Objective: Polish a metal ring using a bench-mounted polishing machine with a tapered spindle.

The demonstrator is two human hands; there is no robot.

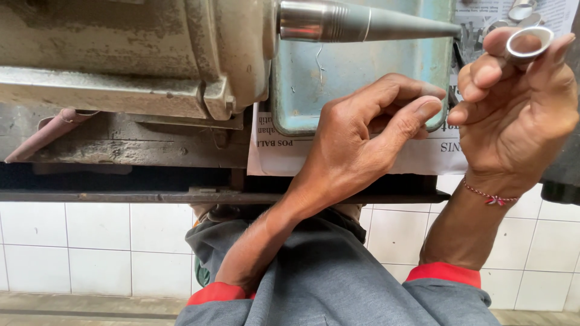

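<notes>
My right hand (519, 102) is raised at the upper right and pinches a silver metal ring (528, 43) between its fingertips. My left hand (362, 136) sits in the middle, fingers curled and empty, its thumb and forefinger close to the edge of a blue-green metal tray (338, 78). A tapered steel mandrel (368, 24) sticks out of a worn grey machine (133, 54) and points right, its tip just left of the ring.
Newspaper (284, 154) lies under the tray on the bench. More silver rings (519, 12) lie at the top right corner. A dark metal rail (181, 196) runs along the bench front above white wall tiles (96, 241).
</notes>
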